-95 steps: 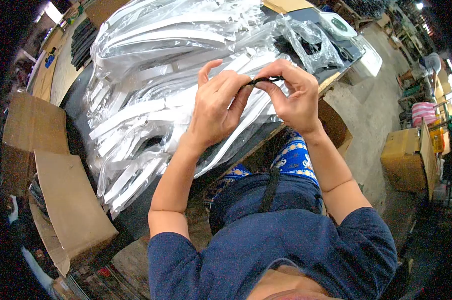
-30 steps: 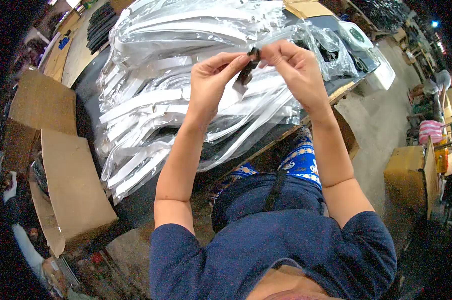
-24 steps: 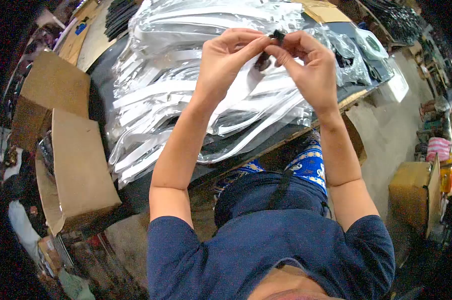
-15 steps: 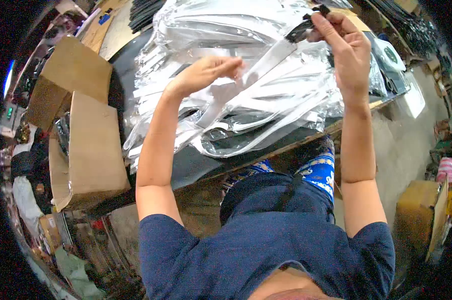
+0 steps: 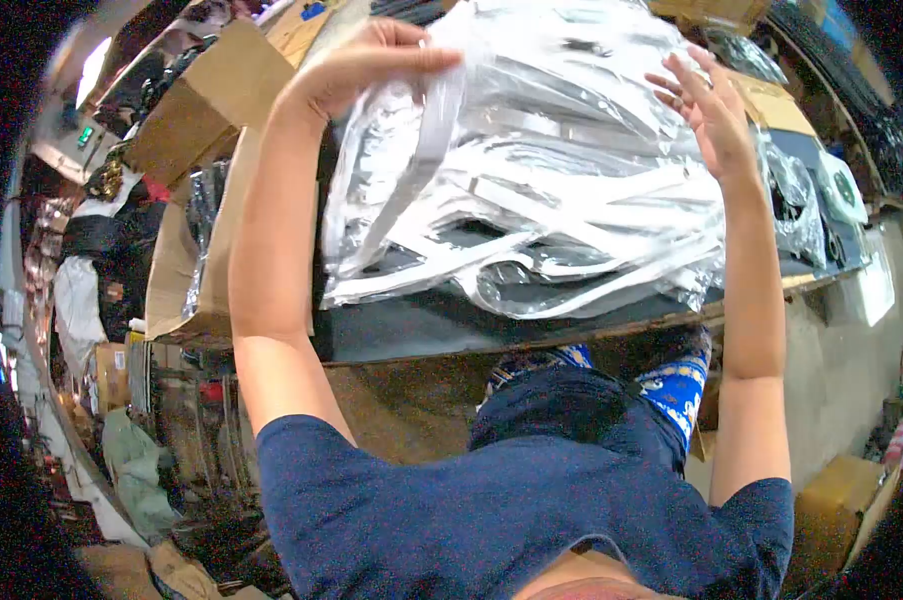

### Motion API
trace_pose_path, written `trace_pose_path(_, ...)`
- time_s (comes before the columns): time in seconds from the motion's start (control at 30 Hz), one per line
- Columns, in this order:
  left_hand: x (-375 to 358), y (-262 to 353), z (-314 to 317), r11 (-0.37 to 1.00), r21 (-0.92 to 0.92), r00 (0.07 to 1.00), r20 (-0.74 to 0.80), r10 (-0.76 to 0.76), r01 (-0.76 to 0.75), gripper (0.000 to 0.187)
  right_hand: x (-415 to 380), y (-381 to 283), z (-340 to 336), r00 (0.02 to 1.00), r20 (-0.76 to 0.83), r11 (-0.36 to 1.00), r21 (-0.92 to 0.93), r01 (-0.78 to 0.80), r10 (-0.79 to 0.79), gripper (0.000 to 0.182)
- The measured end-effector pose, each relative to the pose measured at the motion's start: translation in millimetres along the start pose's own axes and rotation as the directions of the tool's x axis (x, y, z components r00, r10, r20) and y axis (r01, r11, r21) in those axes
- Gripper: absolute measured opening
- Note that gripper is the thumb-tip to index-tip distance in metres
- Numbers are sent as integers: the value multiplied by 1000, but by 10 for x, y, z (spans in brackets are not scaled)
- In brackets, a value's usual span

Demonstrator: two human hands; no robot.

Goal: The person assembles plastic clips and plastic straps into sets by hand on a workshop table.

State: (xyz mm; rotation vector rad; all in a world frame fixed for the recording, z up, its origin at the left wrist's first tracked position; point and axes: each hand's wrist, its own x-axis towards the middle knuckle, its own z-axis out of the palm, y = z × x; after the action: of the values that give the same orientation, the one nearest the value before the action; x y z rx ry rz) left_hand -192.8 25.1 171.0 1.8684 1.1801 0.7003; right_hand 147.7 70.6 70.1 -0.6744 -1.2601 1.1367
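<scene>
A heap of white strips in clear plastic bags (image 5: 571,210) covers much of the dark table. My left hand (image 5: 386,65), at the heap's upper left, has its fingers pinched on the upper end of a clear plastic bag (image 5: 441,120) with a pale strip inside, which hangs down toward the heap. Over the heap's right side is my right hand (image 5: 706,110), its fingers spread and nothing in them.
An open cardboard box (image 5: 221,190) with dark bagged items stands left of the table. Clear bags with dark contents (image 5: 796,200) and a white-green object (image 5: 841,185) lie at the table's right end. Another carton (image 5: 836,510) is at lower right.
My left hand has moved up and left and now holds the bag. My right hand has let go of the bag's dark end and opened. The view has shifted.
</scene>
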Motion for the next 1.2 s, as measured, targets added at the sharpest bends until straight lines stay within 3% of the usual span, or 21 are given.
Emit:
trace_pose_path(0.03, 35, 107, -207, 997, 27, 996, -59, -73, 75, 31, 14, -8, 20, 999, 29, 999, -47, -17, 18, 63)
trace_pose_path(0.1, 133, 370, -618, 970, 242, 995, -91, 49, -26, 23, 51, -44, 73, 988, 152, 992, -122, 7, 11, 50)
trace_pose_path(0.13, 5, 739, -431, 991, 128, 961, -275, 3, 33, 31, 58, -77, 120, 975, 216, 988, -135, 74, -44, 45)
trace_pose_path(0.23, 61, 1321, -403, 999, 27, 869, -492, 48, -39, 22, 11, -421, 352, 925, 363, 944, -253, 211, -110, 40)
trace_pose_path(0.3, 174, 1523, -598, 995, 21, 888, -451, 93, -93, 21, 22, -638, 477, 863, 441, 902, -220, 370, -246, 44)
trace_pose_path(0.37, 220, 1871, -478, 977, -140, 949, -295, 111, -158, 22, 45, -820, 630, 799, 420, 850, -107, 516, -431, 49)
trace_pose_path(0.43, 361, 2061, -324, 964, -119, 953, -216, 210, -240, 24, 62, -1073, 687, 781, 406, 838, -64, 542, -475, 56)
trace_pose_path(0.5, 497, 2202, -36, 932, -169, 943, -150, 297, -321, 25, 136, -1256, 642, 764, 282, 761, -148, 632, -580, 45)
trace_pose_path(0.53, 573, 2286, 55, 945, 41, 920, -218, 325, -325, 29, 158, -1338, 517, 761, 270, 746, -177, 642, -591, 45)
trace_pose_path(0.57, 677, 2262, 217, 927, -226, 952, -127, 278, -300, 32, 173, -1407, 371, 793, 296, 784, -179, 594, -533, 37)
trace_pose_path(0.63, 903, 2260, 434, 901, -302, 949, -133, 284, -312, 34, 75, -1528, 115, 826, 305, 811, -213, 544, -474, 30)
trace_pose_path(0.77, 1244, 2390, 957, 901, -325, 957, -113, 266, -289, 34, -256, -1591, -370, 914, 68, 869, -289, 403, -401, 23)
trace_pose_path(0.83, 1387, 2424, 1259, 803, -517, 955, -135, 264, -295, 34, -485, -1585, -551, 930, 76, 908, -203, 367, -359, 25)
trace_pose_path(0.9, 1452, 2486, 1585, 750, -615, 962, -55, 268, -244, 32, -643, -1507, -729, 928, 38, 899, -233, 370, -372, 27)
trace_pose_path(0.97, 1357, 2543, 1927, 663, -744, 979, 60, 192, -85, 31, -820, -1520, -893, 916, -22, 893, -233, 385, -401, 27)
trace_pose_path(1.07, 1661, 2461, 2357, 675, -736, 952, 166, 256, -53, 30, -1148, -1585, -1025, 906, -187, 916, -214, 340, -380, 30)
trace_pose_path(1.13, 1813, 2421, 2624, 678, -735, 902, 309, 301, 26, 34, -1397, -1561, -1170, 904, -213, 916, -243, 320, -372, 33)
trace_pose_path(1.2, 1908, 2446, 2916, 661, -747, 900, 337, 276, 77, 35, -1601, -1584, -1206, 903, -282, 938, -223, 265, -323, 38)
